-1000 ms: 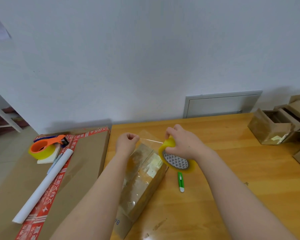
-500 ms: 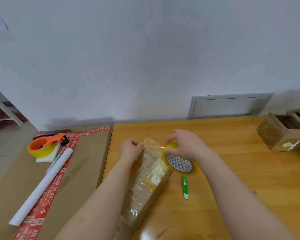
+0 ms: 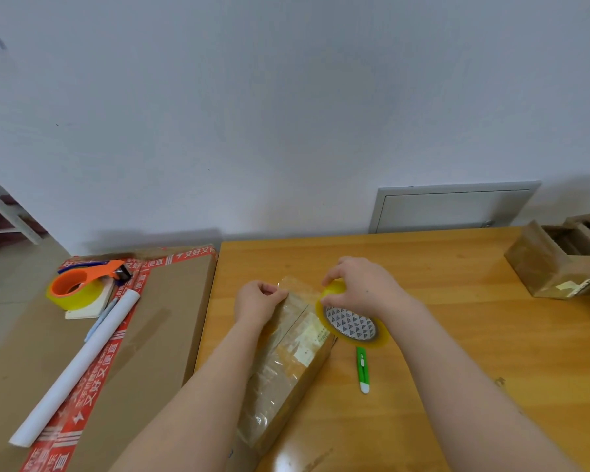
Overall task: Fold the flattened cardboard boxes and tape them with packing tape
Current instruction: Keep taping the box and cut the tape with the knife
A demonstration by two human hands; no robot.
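Observation:
A long brown cardboard box [image 3: 288, 362], covered in shiny clear tape, lies on the wooden table [image 3: 457, 335] in front of me. My left hand [image 3: 258, 303] pinches the free end of the clear tape at the box's far left corner. My right hand [image 3: 361, 289] grips a yellowish roll of packing tape [image 3: 351, 323] with a patterned core, held at the box's far right edge. A short stretch of tape runs between the two hands across the box's far end.
A green utility knife [image 3: 362, 369] lies right of the box. Folded cardboard boxes [image 3: 556, 267] stand at the table's right edge. On a big carton [image 3: 143, 352] to the left sit an orange tape dispenser [image 3: 79, 287] and a white paper roll [image 3: 79, 366].
Both hands have come down toward the box, bringing the stretched tape onto its far end. The view has shifted slightly to the left.

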